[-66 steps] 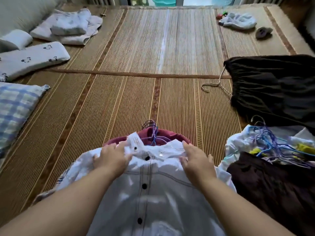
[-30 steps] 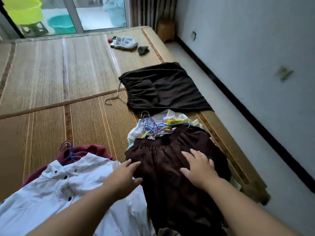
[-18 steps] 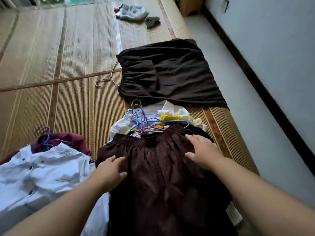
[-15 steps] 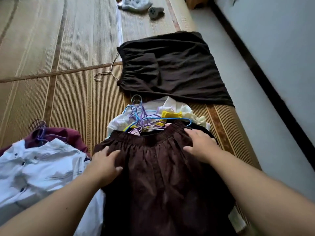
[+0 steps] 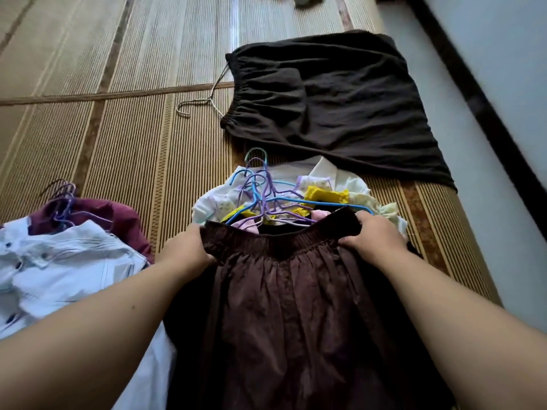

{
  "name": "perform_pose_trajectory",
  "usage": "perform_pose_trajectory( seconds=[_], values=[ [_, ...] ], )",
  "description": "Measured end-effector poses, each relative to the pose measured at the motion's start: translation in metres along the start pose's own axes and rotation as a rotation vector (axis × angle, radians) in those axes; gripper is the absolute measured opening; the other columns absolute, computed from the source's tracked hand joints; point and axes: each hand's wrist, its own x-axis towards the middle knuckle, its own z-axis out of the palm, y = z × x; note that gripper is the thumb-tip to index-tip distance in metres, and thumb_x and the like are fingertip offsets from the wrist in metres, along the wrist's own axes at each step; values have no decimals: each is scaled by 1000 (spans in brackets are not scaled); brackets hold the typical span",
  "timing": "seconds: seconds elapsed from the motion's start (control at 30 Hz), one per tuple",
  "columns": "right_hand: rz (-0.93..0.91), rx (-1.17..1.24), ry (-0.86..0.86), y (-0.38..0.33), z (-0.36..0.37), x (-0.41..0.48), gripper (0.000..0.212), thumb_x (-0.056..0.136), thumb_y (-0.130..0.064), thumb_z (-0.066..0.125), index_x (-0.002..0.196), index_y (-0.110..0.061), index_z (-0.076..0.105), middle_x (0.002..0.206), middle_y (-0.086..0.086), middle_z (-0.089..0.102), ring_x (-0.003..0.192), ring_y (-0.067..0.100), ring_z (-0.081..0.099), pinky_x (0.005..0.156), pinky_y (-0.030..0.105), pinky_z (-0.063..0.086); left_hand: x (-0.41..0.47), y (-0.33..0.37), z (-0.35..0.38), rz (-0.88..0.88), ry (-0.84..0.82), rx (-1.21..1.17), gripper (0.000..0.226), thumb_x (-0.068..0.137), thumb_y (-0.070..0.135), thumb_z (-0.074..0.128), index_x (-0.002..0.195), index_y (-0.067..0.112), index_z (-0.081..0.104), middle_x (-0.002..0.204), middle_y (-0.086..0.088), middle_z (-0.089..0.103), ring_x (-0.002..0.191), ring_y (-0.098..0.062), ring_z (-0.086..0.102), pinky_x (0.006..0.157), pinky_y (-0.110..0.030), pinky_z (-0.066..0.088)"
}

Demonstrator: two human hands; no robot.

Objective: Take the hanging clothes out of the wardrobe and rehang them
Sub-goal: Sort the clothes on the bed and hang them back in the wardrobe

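A dark brown gathered skirt (image 5: 296,306) lies on top of a pile of clothes in front of me. My left hand (image 5: 185,251) grips the left end of its elastic waistband, and my right hand (image 5: 374,239) grips the right end. The waistband is raised a little off the pile. Just beyond it lies a tangle of blue and purple wire hangers (image 5: 260,190) over white and yellow garments (image 5: 325,193). To the left, a white buttoned shirt (image 5: 59,264) rests over a maroon garment (image 5: 118,217) with hangers of their own.
Dark brown shorts (image 5: 331,105) lie flat farther away on the woven straw mat (image 5: 124,137), with a bare metal hanger (image 5: 201,103) at their left edge. The mat's right edge drops to a grey floor (image 5: 488,179) beside a wall.
My hands left the white shirt and moved right to the brown skirt. They slid up it and closed on the two ends of its waistband, lifting it slightly.
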Motion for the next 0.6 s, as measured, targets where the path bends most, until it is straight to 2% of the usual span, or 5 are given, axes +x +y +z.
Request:
perform_pose_trajectory(
  seconds=[0.13, 0.23, 0.33, 0.47, 0.6],
  values=[
    [-150, 46, -14, -5, -15, -18, 29, 79, -16, 57, 106, -26, 55, 106, 9, 62, 105, 32, 58, 83, 36, 46, -11, 7, -7, 120, -81, 15, 64, 75, 31, 73, 132, 25, 44, 124, -5, 61, 114, -24, 57, 94, -31, 45],
    [-162, 242, -158, -11, -21, -30, 31, 78, -30, 66, 104, -26, 49, 97, -1, 63, 97, 22, 60, 75, 29, 41, -23, 10, -8, 179, -189, 92, 59, 78, 42, 69, 132, 27, 48, 126, -7, 57, 116, -23, 54, 97, -31, 44],
    [-236, 247, -227, -22, -28, -34, 45, 81, -47, 61, 124, -35, 55, 116, -7, 66, 107, 16, 60, 85, 26, 45, -31, 12, -7, 217, -250, 176, 64, 79, 48, 65, 137, 30, 45, 126, -10, 53, 118, -26, 52, 100, -32, 42],
    [-313, 98, -196, -34, -36, -46, 44, 90, -28, 58, 133, -36, 50, 122, -1, 63, 113, 21, 58, 75, 18, 35, -41, 9, -10, 250, -257, 156, 62, 82, 45, 64, 138, 27, 45, 127, -10, 52, 118, -26, 52, 99, -31, 42],
    [-328, 179, -126, -32, -55, -70, 28, 87, -20, 61, 114, -23, 64, 105, 2, 66, 104, 24, 60, 72, 22, 34, -52, 7, -27, 260, -153, 63, 67, 80, 40, 65, 141, 27, 39, 133, -8, 50, 123, -24, 48, 104, -33, 39]
  ],
)
